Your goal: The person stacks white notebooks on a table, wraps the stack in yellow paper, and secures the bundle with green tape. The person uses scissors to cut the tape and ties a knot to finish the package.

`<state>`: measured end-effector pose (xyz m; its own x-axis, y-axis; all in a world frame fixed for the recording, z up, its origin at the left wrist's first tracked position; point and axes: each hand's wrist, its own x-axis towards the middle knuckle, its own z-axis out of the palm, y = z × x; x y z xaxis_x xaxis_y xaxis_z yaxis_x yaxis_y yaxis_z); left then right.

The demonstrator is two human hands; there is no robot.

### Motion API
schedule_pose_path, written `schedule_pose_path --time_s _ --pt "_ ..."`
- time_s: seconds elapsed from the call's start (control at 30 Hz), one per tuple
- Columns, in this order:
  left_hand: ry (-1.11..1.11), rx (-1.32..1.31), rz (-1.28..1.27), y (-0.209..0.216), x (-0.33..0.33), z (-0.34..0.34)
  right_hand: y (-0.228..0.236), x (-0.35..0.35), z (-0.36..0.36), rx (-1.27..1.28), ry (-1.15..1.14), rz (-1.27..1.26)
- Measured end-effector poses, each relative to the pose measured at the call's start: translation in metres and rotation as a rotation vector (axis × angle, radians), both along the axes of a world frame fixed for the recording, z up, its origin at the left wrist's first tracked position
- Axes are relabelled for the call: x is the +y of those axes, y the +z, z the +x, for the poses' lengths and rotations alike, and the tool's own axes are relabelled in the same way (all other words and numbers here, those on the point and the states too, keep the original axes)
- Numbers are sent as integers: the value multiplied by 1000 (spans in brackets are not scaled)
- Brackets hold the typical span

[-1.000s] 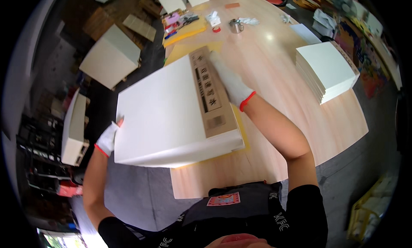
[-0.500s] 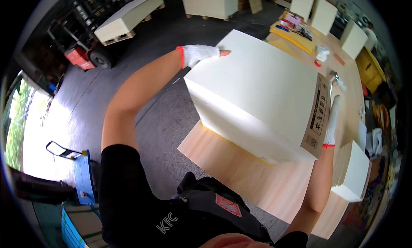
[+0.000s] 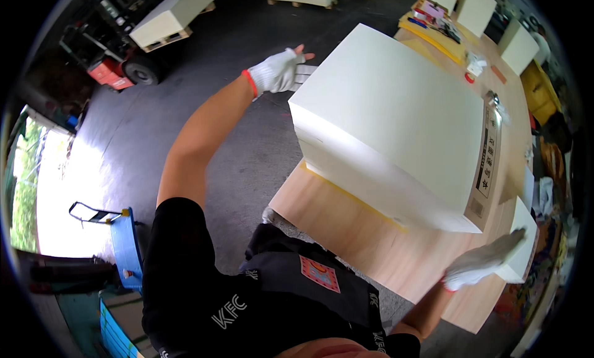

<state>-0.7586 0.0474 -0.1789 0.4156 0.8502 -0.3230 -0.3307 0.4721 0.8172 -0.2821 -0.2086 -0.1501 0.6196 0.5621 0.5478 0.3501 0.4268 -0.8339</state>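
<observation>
A large stack of white paper sits on the wooden table, with a brown printed strip along its right side. Just off the stack's left corner, my left hand in a white, red-cuffed glove has its fingers spread and holds nothing. My right hand, gloved the same way, is stretched out flat beside a smaller white stack at the right. Its fingers overlap that stack in view; whether they touch it I cannot tell.
Yellow sheets, pens and tools lie at the far end of the wooden table, near upright white stacks. A red forklift and pallets of white sheets stand at the far left. A blue trolley is at the left.
My left hand has come off the big stack's corner. My right hand has left the stack's right side and moved nearer, toward the small stack. The view has shifted slightly.
</observation>
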Motion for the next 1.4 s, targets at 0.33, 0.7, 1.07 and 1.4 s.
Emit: schedule_pose_path --time_s 0.33,0.7,1.07,1.4 --pt "-367 668 19 -175 6 -72 -142 31 -219 186 -391 -47" --pt "-293 372 447 -208 103 30 -119 60 -145 986 -752 60" --pt "-819 647 1064 -230 174 101 -187 -33 -251 957 -1122 232" --pt "-1153 1068 1165 -213 181 83 -208 -62 -348 974 -1382 323"
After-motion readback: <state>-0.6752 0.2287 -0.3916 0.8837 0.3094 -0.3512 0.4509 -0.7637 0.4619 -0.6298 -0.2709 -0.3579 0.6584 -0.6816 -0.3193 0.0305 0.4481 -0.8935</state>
